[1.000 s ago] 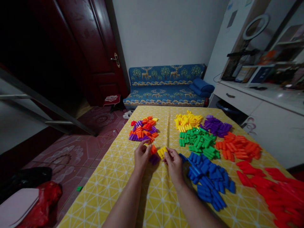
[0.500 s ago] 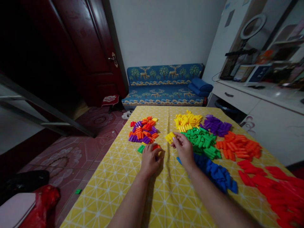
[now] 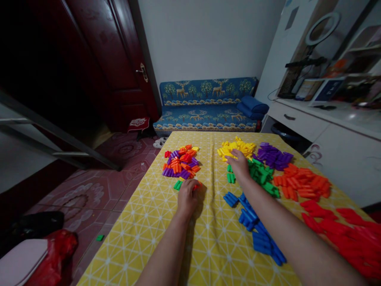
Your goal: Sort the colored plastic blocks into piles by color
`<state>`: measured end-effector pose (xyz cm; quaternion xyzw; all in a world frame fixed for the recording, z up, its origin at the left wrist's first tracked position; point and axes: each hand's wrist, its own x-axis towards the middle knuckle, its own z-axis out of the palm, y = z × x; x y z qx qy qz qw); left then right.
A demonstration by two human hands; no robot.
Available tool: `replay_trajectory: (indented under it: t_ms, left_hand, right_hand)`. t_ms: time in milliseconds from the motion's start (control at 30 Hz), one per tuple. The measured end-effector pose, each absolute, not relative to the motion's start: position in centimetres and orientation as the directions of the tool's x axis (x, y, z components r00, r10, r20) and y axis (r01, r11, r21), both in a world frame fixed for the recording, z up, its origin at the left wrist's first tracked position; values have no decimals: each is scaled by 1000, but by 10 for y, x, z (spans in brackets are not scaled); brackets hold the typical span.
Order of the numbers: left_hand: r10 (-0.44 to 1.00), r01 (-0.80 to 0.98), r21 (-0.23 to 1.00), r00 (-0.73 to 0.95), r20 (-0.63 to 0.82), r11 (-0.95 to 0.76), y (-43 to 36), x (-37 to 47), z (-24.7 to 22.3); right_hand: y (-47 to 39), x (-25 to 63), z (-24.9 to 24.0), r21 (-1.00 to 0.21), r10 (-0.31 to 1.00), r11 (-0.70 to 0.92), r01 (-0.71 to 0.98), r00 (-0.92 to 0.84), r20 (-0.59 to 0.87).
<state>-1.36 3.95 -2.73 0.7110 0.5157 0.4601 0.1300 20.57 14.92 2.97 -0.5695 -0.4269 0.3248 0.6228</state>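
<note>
My left hand (image 3: 188, 196) rests low over the table beside the mixed pile, its fingers curled down around an orange-red plastic block (image 3: 197, 185), mostly hidden. A green block (image 3: 177, 185) lies just left of those fingers. At the yellow pile (image 3: 242, 147), my right hand (image 3: 240, 163) reaches in with fingers stretched apart, touching the near edge of the yellow blocks; no block shows clearly in its grasp. Beneath and beside the right wrist lie green blocks (image 3: 263, 172). The mixed pile (image 3: 180, 161) holds red, orange, purple and yellow blocks.
Purple (image 3: 273, 156), orange (image 3: 302, 182), red (image 3: 345, 234) and blue blocks (image 3: 250, 214) form separate heaps on the right of the yellow tablecloth (image 3: 154, 234). One green block (image 3: 100, 238) lies on the floor. A sofa (image 3: 205, 107) stands beyond the table, a white cabinet (image 3: 336, 151) to the right.
My right hand has carried a yellow block away from me and to the right, to the yellow pile. The left hand's fingers have lowered over the orange-red block. The view has shifted slightly.
</note>
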Motion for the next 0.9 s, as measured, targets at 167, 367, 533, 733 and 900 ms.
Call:
replay_trajectory:
  t_ms: [167, 367, 533, 733, 900]
  left_hand:
    - [895, 437, 826, -97, 435, -355, 35, -11, -25]
    - [919, 262, 903, -109, 378, -340, 33, -10, -24]
    - [928, 293, 891, -28, 371, -347, 30, -10, -14]
    - [925, 352, 862, 28, 380, -365, 28, -9, -8]
    - [936, 362, 871, 11, 351, -331, 28, -10, -9]
  right_hand:
    - [63, 144, 0, -972, 959, 220, 80, 164, 230]
    - [15, 112, -26, -961, 965, 246, 130, 59, 255]
    - [16, 117, -31, -965, 959, 232, 120, 137, 248]
    - [15, 118, -33, -967, 952, 228, 113, 184, 246]
    - [4, 118, -16, -935, 922, 309, 173, 188, 340]
